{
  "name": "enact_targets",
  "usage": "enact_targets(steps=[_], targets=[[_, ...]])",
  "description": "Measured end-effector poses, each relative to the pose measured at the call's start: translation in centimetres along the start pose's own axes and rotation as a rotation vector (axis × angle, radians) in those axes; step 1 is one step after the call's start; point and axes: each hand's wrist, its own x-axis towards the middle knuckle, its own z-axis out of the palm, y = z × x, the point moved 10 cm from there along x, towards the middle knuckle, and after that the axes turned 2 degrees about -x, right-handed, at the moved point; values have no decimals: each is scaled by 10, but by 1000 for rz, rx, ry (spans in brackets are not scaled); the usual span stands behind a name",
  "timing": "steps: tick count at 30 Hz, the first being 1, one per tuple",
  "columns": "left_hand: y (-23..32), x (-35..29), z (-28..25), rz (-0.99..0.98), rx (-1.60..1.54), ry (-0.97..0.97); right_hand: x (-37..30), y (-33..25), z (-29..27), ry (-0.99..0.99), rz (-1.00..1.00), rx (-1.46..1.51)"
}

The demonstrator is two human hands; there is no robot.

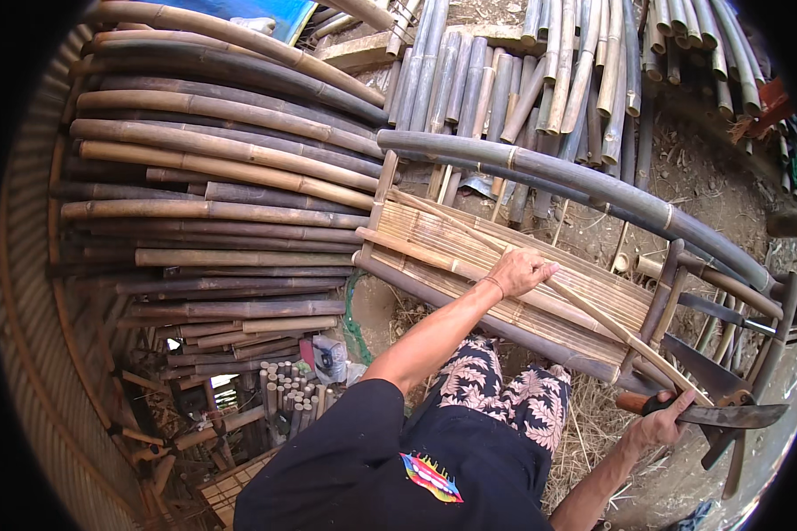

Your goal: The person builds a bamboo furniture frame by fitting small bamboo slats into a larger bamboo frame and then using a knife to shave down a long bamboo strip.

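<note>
My left hand (522,270) is closed around a long, narrow bamboo strip (607,323) that slants across a bamboo bench (487,358). The strip runs down to the right, where its end meets my right hand (660,425). That hand is closed at the dark and wooden handle of a machete (739,416), whose broad blade points right. Whether the right fingers also pinch the strip is hard to see. Under my left wrist, a thicker split bamboo piece (456,264) lies lengthwise over the slatted bench top (593,279).
Stacked bamboo poles (230,212) fill the left side. More cut poles (469,84) lie beyond the bench, behind a long grey bamboo rail (549,168). Another broad blade (704,365) stands in the rack at the bench's right end. Short bamboo pieces (297,394) stand bundled at lower left.
</note>
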Motion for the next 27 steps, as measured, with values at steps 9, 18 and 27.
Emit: enact_targets(steps=[9,18,27], targets=[[-33,20,-9,-34,74,12,-4,29,38,-76,50,-74],[-75,67,40,-67,406,-297,32,52,59,-273,72,-157],[-128,133,98,-266,506,-361,75,157,77,-476,-606,-1024]])
